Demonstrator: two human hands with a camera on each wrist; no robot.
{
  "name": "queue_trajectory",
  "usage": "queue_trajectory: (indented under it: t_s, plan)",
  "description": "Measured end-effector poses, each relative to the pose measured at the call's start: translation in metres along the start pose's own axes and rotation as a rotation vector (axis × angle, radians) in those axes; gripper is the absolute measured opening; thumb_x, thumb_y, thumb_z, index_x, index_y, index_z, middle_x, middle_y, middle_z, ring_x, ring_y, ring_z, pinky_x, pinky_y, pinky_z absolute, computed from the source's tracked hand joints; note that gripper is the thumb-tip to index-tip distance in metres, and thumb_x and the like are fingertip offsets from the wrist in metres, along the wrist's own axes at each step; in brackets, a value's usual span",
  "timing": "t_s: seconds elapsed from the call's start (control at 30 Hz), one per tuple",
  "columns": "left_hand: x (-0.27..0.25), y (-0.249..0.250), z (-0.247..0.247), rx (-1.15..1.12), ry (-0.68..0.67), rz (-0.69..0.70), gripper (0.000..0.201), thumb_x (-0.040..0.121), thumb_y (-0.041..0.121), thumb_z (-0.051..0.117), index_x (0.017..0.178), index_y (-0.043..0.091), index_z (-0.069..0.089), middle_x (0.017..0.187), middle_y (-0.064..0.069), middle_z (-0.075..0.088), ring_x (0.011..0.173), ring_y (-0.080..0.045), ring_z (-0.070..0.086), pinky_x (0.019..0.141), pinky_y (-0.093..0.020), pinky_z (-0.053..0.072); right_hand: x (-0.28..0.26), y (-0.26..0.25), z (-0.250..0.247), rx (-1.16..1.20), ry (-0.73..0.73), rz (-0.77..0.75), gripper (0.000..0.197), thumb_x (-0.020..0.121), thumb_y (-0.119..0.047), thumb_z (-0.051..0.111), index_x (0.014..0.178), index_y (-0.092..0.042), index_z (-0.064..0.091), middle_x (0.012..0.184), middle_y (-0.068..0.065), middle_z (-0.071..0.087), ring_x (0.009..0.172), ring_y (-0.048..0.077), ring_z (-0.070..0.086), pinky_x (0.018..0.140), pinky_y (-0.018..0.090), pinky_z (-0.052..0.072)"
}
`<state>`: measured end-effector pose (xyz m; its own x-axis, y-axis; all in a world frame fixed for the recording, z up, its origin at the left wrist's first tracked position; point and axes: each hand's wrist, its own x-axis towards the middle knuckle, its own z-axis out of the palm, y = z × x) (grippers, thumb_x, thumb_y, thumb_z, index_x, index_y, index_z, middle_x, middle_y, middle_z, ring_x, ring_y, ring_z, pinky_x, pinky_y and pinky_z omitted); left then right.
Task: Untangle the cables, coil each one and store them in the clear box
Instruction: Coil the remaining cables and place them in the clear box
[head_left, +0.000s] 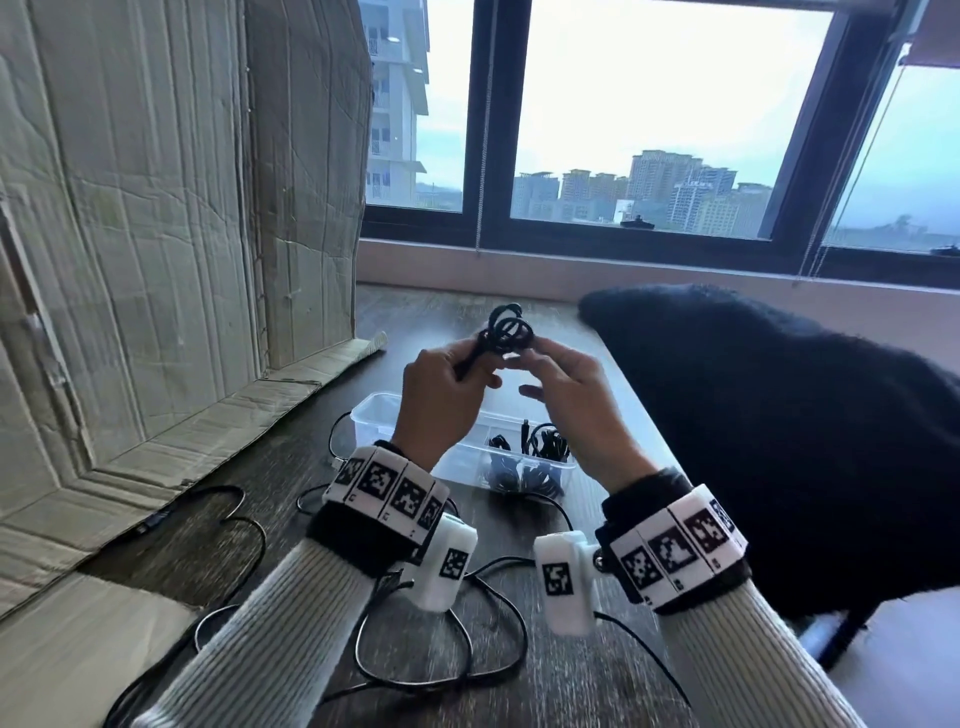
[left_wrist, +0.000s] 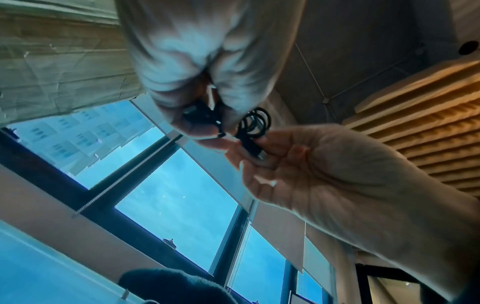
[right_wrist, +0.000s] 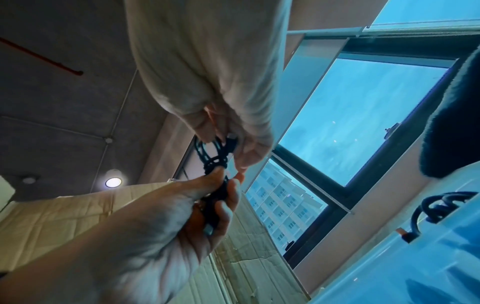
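Observation:
A small black cable coil (head_left: 506, 330) is held up in the air above the clear box (head_left: 363, 410). My left hand (head_left: 480, 371) grips the coil's wrapped neck, with a plug sticking down out of the fist. My right hand (head_left: 524, 361) pinches the cable's other plug end at the coil. The left wrist view shows the coil (left_wrist: 257, 121) between my left hand (left_wrist: 215, 127) and right hand (left_wrist: 249, 156). In the right wrist view the cable (right_wrist: 210, 152) runs from my right hand (right_wrist: 233, 152) to my left hand (right_wrist: 223, 193). Coiled black cables (head_left: 524, 457) lie in the box.
Loose black cables (head_left: 467, 654) loop over the dark wooden table near my wrists. Flattened cardboard (head_left: 156, 208) stands at the left and covers the table's left side. A black fuzzy cloth (head_left: 779, 441) lies at the right. The window sill runs along the back.

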<state>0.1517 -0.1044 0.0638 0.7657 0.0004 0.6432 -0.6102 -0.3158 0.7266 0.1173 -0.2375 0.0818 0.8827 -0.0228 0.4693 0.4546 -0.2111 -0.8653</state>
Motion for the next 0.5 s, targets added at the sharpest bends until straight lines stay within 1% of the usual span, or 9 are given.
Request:
queue_trajectory:
  t_s: [0.03,0.07,0.13,0.2,0.23,0.27,0.33,0.4,0.5]
  plan:
    - [0.000,-0.002,0.001,0.010,0.021,-0.007,0.018,0.090,0.029,0.062,0.103,0.024,0.073,0.073,0.004,0.073,0.069,-0.012,0.068,0.069,-0.031,0.054,-0.002,-0.002,0.003,-0.026,-0.011,-0.007,0.022,0.096,-0.017,0.054,0.102,-0.029,0.070,0.090,-0.016,0.070,0.086,0.001,0.063,0.079,0.027,0.051]
    - [-0.001,-0.004,0.002,0.067,0.049,0.012,0.018,0.090,0.029,0.062,0.101,0.021,0.074,0.073,0.004,0.073,0.076,-0.013,0.066,0.073,-0.031,0.052,-0.003,-0.002,0.005,-0.061,-0.011,-0.022,0.017,0.095,-0.022,0.057,0.096,-0.030,0.071,0.083,-0.020,0.067,0.077,-0.001,0.060,0.072,0.026,0.049]
    - [-0.003,-0.006,0.006,0.206,0.117,0.127,0.018,0.090,0.027,0.063,0.093,0.015,0.076,0.072,0.001,0.069,0.081,-0.015,0.060,0.077,-0.031,0.047,-0.003,0.000,0.006,-0.057,0.051,0.003,0.017,0.090,-0.033,0.064,0.082,-0.022,0.074,0.062,-0.019,0.057,0.058,0.003,0.048,0.060,0.023,0.041]
    - [-0.007,-0.003,0.011,0.261,0.150,0.246,0.019,0.089,0.026,0.064,0.094,0.012,0.076,0.074,-0.002,0.064,0.074,-0.015,0.057,0.073,-0.020,0.045,-0.001,0.006,0.006,0.069,0.150,0.117,0.031,0.077,-0.046,0.073,0.074,-0.016,0.077,0.063,-0.007,0.061,0.063,0.009,0.048,0.064,0.029,0.041]
    - [-0.010,-0.001,0.014,0.287,0.154,0.290,0.018,0.089,0.023,0.066,0.095,0.010,0.076,0.075,-0.002,0.060,0.069,-0.013,0.054,0.070,-0.009,0.041,0.000,0.009,0.006,0.157,0.198,0.178,0.037,0.068,-0.051,0.079,0.074,-0.014,0.077,0.070,0.001,0.068,0.066,0.013,0.053,0.068,0.033,0.046]
    - [-0.012,0.001,0.017,0.322,0.154,0.331,0.016,0.089,0.019,0.066,0.095,0.008,0.076,0.075,-0.001,0.055,0.065,-0.011,0.050,0.069,-0.004,0.036,0.000,0.012,0.005,0.233,0.234,0.224,0.044,0.062,-0.051,0.083,0.075,-0.010,0.077,0.077,0.008,0.072,0.069,0.017,0.058,0.073,0.036,0.050]
    - [-0.015,0.003,0.021,0.389,0.144,0.397,0.013,0.088,0.014,0.066,0.087,0.006,0.075,0.073,-0.002,0.050,0.061,-0.011,0.046,0.065,-0.006,0.031,0.000,0.015,0.004,0.361,0.251,0.279,0.041,0.064,-0.038,0.086,0.078,-0.002,0.075,0.083,0.018,0.072,0.074,0.023,0.067,0.083,0.037,0.057]
    - [-0.016,0.004,0.021,0.389,0.123,0.412,0.013,0.087,0.016,0.066,0.086,0.007,0.076,0.071,-0.003,0.053,0.059,-0.012,0.048,0.062,-0.010,0.031,0.001,0.013,0.002,0.472,0.227,0.337,0.025,0.073,-0.019,0.082,0.081,0.003,0.073,0.084,0.019,0.070,0.077,0.023,0.067,0.083,0.033,0.057]
    - [-0.012,0.001,0.011,0.271,0.058,0.363,0.020,0.081,0.017,0.074,0.100,0.013,0.076,0.074,0.002,0.062,0.065,-0.006,0.053,0.065,-0.001,0.035,0.003,0.013,-0.002,0.634,0.206,0.406,0.015,0.080,-0.007,0.073,0.084,0.006,0.068,0.077,0.017,0.069,0.070,0.023,0.069,0.080,0.033,0.059]
